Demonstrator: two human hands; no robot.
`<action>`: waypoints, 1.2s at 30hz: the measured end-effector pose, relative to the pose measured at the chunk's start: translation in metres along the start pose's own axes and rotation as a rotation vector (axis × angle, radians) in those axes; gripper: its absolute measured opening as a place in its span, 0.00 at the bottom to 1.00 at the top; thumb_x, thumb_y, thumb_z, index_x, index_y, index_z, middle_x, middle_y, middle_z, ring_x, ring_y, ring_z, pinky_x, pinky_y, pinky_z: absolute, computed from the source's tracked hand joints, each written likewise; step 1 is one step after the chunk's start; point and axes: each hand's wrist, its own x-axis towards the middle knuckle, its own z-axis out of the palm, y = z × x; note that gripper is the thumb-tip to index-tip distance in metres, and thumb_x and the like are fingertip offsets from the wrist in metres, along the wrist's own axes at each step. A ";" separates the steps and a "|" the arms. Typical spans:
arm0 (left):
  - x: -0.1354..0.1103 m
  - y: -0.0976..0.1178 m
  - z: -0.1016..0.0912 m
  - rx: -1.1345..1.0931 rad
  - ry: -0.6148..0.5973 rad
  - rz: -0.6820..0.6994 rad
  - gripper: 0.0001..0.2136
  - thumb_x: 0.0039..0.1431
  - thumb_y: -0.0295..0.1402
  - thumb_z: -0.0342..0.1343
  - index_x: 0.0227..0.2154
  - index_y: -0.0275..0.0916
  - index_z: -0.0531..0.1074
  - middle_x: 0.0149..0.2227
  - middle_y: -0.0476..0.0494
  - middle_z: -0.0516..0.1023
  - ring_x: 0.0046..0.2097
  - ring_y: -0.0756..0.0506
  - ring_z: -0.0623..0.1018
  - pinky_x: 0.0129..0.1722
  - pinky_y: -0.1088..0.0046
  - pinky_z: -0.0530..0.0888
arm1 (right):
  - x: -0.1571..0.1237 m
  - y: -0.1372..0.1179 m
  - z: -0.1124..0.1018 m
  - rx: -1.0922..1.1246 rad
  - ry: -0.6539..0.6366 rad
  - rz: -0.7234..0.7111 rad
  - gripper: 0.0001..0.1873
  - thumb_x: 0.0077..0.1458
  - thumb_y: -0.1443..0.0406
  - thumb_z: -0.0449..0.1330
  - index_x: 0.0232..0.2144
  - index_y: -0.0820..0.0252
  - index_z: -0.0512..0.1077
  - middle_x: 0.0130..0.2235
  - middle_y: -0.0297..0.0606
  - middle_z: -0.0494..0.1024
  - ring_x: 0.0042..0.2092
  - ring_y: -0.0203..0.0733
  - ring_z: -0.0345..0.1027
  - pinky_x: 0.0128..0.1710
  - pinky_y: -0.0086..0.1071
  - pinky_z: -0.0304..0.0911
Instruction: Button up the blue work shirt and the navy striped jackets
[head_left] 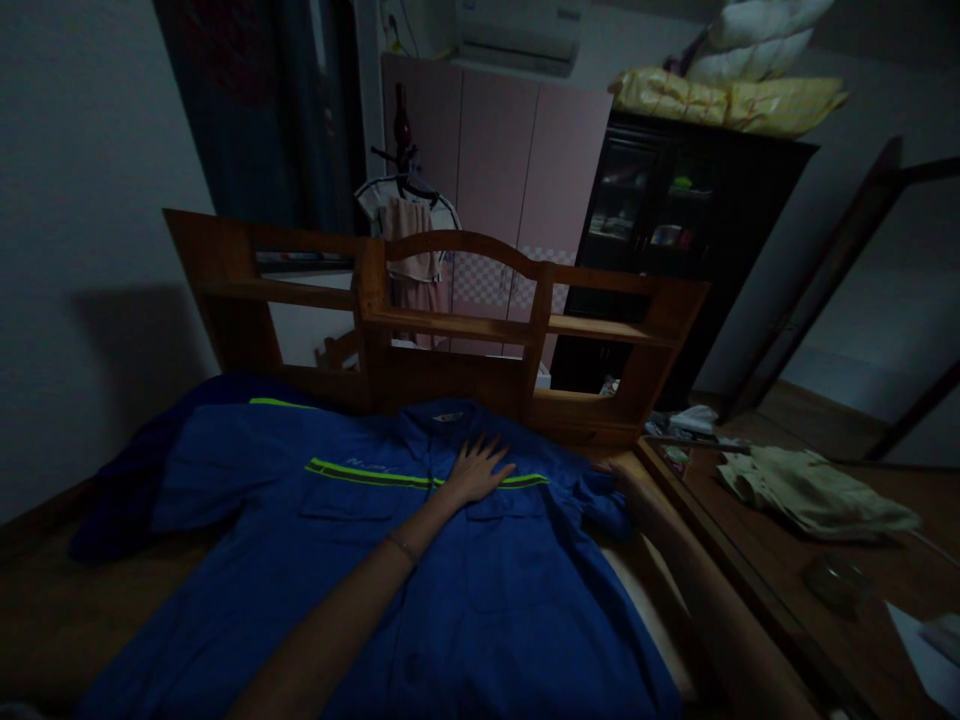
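Note:
A blue work jacket (322, 560) with a bright yellow-green stripe across the chest lies spread out, front up, its collar toward the headboard. My left hand (480, 470) rests flat on the chest, fingers spread, just below the collar. At the jacket's sleeve on the right, my right hand (619, 485) has its fingers closed at the cloth near the shoulder. That sleeve is bunched up, while the sleeve on the left lies stretched outward. A darker blue cloth (127, 490) shows beneath the left sleeve.
Beyond the jacket stands a wooden headboard (457, 325) with open shelves. To the right, a wooden table (765, 560) carries folded pale cloth (814, 490), a glass jar (836, 580) and white paper (926, 650). A pink wardrobe (495, 150) and a dark cabinet (720, 220) stand behind.

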 end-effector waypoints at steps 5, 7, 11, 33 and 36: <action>0.004 0.012 -0.012 0.089 0.081 0.261 0.23 0.64 0.49 0.37 0.59 0.54 0.59 0.65 0.51 0.51 0.67 0.39 0.45 0.63 0.51 0.40 | 0.024 0.011 -0.002 0.001 0.043 -0.017 0.19 0.43 0.56 0.66 0.39 0.57 0.77 0.41 0.40 0.80 0.48 0.53 0.70 0.48 0.42 0.66; 0.009 0.015 -0.010 0.066 -0.007 0.349 0.22 0.65 0.47 0.35 0.60 0.56 0.57 0.65 0.52 0.52 0.66 0.42 0.48 0.63 0.54 0.45 | 0.025 0.018 -0.012 -0.006 0.111 -0.079 0.21 0.43 0.57 0.65 0.41 0.56 0.77 0.44 0.38 0.79 0.50 0.52 0.69 0.50 0.41 0.65; 0.022 0.015 0.007 -0.009 -0.089 0.187 0.27 0.63 0.52 0.35 0.62 0.52 0.53 0.65 0.49 0.51 0.66 0.40 0.51 0.63 0.55 0.49 | 0.022 0.028 -0.037 -0.029 0.223 -0.252 0.20 0.47 0.57 0.62 0.43 0.57 0.76 0.45 0.37 0.78 0.49 0.50 0.69 0.51 0.40 0.63; 0.000 0.050 0.022 0.007 -0.037 -0.012 0.25 0.65 0.45 0.32 0.62 0.44 0.55 0.65 0.43 0.52 0.65 0.37 0.53 0.61 0.49 0.49 | 0.028 0.049 -0.045 -0.635 0.557 -0.379 0.16 0.47 0.57 0.57 0.32 0.60 0.79 0.38 0.46 0.74 0.45 0.51 0.64 0.50 0.43 0.57; -0.018 0.069 0.018 -0.001 -0.092 0.024 0.26 0.65 0.47 0.29 0.62 0.46 0.53 0.65 0.45 0.51 0.65 0.38 0.52 0.62 0.49 0.49 | 0.025 0.042 -0.039 -0.665 0.597 -0.467 0.17 0.50 0.58 0.54 0.36 0.61 0.77 0.42 0.46 0.71 0.50 0.52 0.60 0.53 0.47 0.54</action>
